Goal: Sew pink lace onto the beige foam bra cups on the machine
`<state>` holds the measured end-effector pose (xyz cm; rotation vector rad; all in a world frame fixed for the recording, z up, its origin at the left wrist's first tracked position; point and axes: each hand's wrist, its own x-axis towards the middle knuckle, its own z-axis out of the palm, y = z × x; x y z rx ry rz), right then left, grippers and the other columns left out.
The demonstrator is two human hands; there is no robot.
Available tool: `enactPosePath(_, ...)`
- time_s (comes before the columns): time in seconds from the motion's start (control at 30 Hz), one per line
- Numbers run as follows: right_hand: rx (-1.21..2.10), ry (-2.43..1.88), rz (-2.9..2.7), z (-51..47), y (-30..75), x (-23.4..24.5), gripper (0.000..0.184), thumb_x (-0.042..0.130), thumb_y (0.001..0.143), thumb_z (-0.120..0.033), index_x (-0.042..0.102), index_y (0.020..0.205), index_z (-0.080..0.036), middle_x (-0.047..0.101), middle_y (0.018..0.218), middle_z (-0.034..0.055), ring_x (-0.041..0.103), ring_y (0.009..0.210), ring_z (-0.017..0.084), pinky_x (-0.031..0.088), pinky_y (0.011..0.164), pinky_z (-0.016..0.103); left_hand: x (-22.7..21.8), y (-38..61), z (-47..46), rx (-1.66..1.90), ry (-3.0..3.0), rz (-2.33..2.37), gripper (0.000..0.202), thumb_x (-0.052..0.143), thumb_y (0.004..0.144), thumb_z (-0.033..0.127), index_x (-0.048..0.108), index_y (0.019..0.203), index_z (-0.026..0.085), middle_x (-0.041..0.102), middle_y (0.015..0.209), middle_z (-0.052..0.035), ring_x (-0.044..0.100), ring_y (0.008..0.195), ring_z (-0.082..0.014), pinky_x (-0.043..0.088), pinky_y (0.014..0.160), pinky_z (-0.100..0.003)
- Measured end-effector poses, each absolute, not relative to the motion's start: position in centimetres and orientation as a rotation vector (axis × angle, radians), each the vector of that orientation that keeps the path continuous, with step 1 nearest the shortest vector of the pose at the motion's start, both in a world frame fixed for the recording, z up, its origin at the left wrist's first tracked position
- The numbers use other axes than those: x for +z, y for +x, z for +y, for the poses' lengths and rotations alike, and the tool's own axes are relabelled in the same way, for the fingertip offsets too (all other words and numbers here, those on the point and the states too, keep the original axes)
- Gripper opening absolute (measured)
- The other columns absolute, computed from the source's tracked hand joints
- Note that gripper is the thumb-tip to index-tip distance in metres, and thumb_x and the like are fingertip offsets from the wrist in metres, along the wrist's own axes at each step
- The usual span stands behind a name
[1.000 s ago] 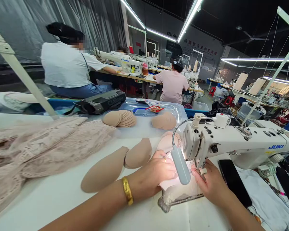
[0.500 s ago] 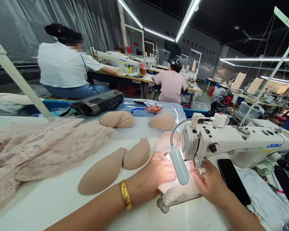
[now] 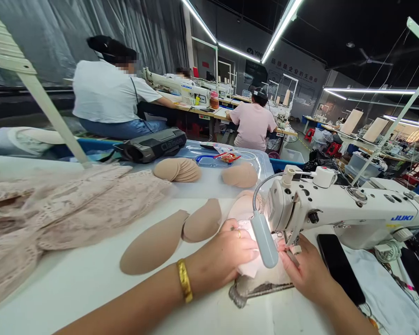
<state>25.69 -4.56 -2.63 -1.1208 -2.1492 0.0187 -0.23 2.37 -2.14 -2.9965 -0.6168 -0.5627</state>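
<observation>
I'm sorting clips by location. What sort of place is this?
Probably a garment workshop: a sewing machine stands on the near table, a co-worker sits at another machine beyond, and lace fabric lies to the left.

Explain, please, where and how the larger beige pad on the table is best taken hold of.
Probably pinch the larger beige pad at its broad rounded end, coming from the person's left. That end lies free on the white table, whereas the narrower end sits right next to the smaller beige pad.

Pale pink fabric [image 3: 248, 270], brightly lit, between the hands [image 3: 223, 255]
</observation>
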Motion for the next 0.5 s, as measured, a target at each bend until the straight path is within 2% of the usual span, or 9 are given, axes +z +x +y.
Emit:
enactPosePath(0.23,0.107,-1.107,-2.282,-5.2,25.6,-2.1,0.016,0.046,0.104,-0.017,0.061,0.105,-0.025,0.068,0.093,0.0033,0.061,0.087,0.023,0.049,0.078,0.034,-1.4,-0.2,1.2,-0.517,-3.030,-0.582,0.016,0.071,0.081,0.009,0.062,0.083,0.022,0.075,0.092,0.0024,0.066,0.087,-0.0246,0.028,0.091,-0.046)
enactPosePath(0.37,0.148,-1.029,-2.412,-5.6,25.5,-2.0,0.015,0.049,0.102,-0.017,0.060,0.096,-0.025,0.060,0.082,0.0000,0.053,0.075,0.019,0.043,0.072,0.031,-1.4,-0.1,0.1,-0.546,-3.006,-0.565,0.015,0.068,0.090,0.016,0.058,0.081,0.021,0.073,0.089,0.0029,0.064,0.085,-0.0236,0.029,0.095,-0.047)
enactPosePath(0.5,0.166,-1.061,-2.535,-5.9,25.2,-1.7,0.018,0.052,0.094,-0.011,0.061,0.090,-0.025,0.058,0.087,0.0007,0.052,0.079,0.019,0.039,0.069,0.029,-1.6,0.1,-1.2,-0.590,-3.010,-0.552,0.020,0.066,0.092,0.018,0.053,0.077,0.021,0.070,0.082,0.0050,0.060,0.075,-0.0198,0.031,0.096,-0.048)
